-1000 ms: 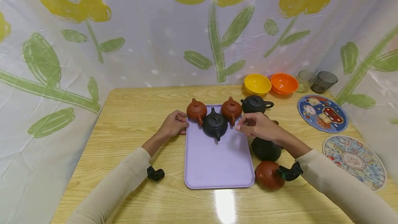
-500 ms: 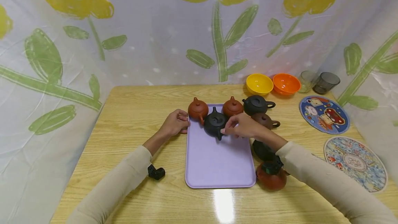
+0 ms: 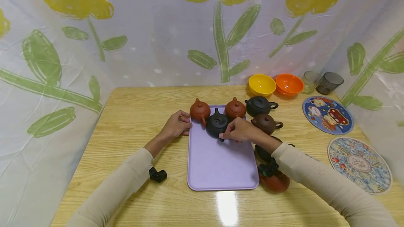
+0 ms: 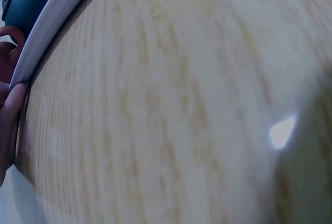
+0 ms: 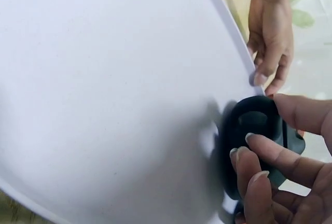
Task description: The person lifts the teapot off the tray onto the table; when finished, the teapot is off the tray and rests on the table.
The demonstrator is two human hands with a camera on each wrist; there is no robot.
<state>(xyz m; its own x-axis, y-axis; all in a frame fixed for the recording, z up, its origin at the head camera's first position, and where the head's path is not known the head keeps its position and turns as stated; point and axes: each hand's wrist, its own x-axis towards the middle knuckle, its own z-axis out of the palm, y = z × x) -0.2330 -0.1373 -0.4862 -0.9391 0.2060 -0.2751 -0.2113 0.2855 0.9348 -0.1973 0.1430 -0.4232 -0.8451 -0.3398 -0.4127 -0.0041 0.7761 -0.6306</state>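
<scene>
A lilac tray (image 3: 221, 167) lies on the wooden table. My left hand (image 3: 177, 123) holds its left rim near the back; in the left wrist view the thumb (image 4: 15, 97) lies against that rim. A black teapot (image 3: 216, 123) stands on the tray, spout toward the back. My right hand (image 3: 242, 130) pinches its handle, and the right wrist view has thumb and fingers around the dark handle loop (image 5: 254, 110). Reddish-brown teapots flank it, one at the left (image 3: 200, 109) and one at the right (image 3: 235, 108), their handles toward the front.
Right of the tray stand a black teapot (image 3: 259, 106), a dark brown teapot (image 3: 266, 123), another black pot (image 3: 262, 154) and a red-brown pot (image 3: 276, 182), the last two partly under my right arm. Behind are yellow (image 3: 262, 85) and orange bowls (image 3: 289, 84), cups and round mats.
My right hand has moved left from above the tray's right side to the black teapot's handle and taken hold of it. The left hand stays at the tray's rim.
</scene>
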